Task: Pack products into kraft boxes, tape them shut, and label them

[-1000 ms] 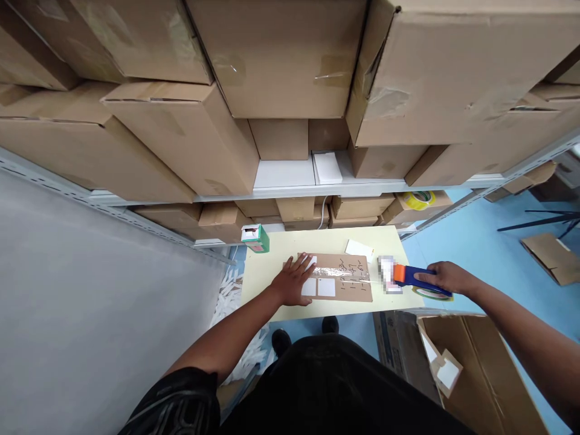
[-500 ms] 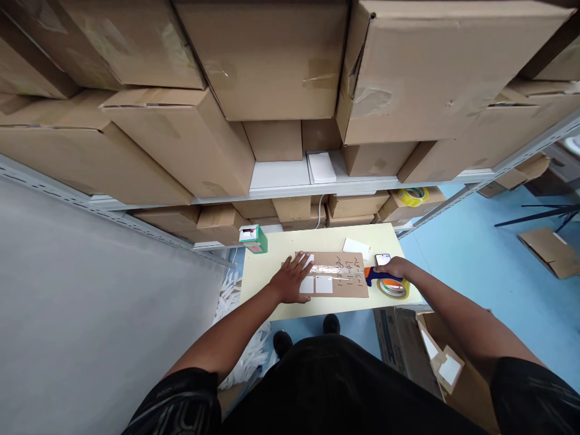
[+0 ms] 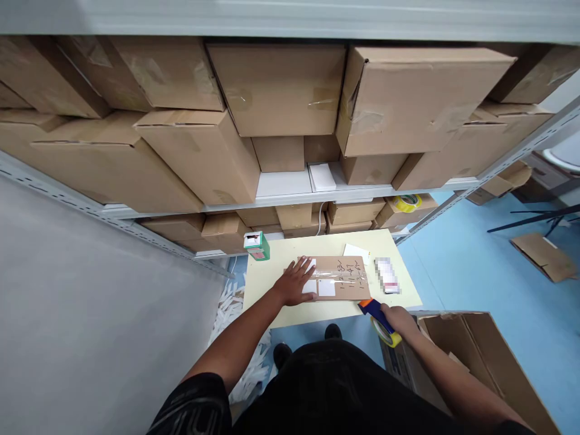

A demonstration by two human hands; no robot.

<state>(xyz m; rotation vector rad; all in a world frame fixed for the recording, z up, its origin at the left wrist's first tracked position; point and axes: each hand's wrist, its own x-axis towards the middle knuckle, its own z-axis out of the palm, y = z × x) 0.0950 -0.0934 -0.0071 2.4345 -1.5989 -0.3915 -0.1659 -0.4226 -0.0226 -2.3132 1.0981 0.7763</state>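
A flat cardboard box lies on the small cream table, with white labels, clear tape across it and handwritten numbers at its right end. Spread fingers of my left hand press on the box's left part. My right hand grips the handle of a blue and orange tape dispenser, which carries a yellow-edged tape roll. The dispenser's orange tip is close to the box's lower right corner; whether they touch I cannot tell.
On the table are a green and white carton, a white card and a phone. Shelves of cardboard boxes rise behind. An open carton stands at right, and paper strips lie on the floor at left.
My right hand has brought the tape dispenser toward me, from the box's right end to near its lower right corner. My left hand stays on the box. The view has tilted up.
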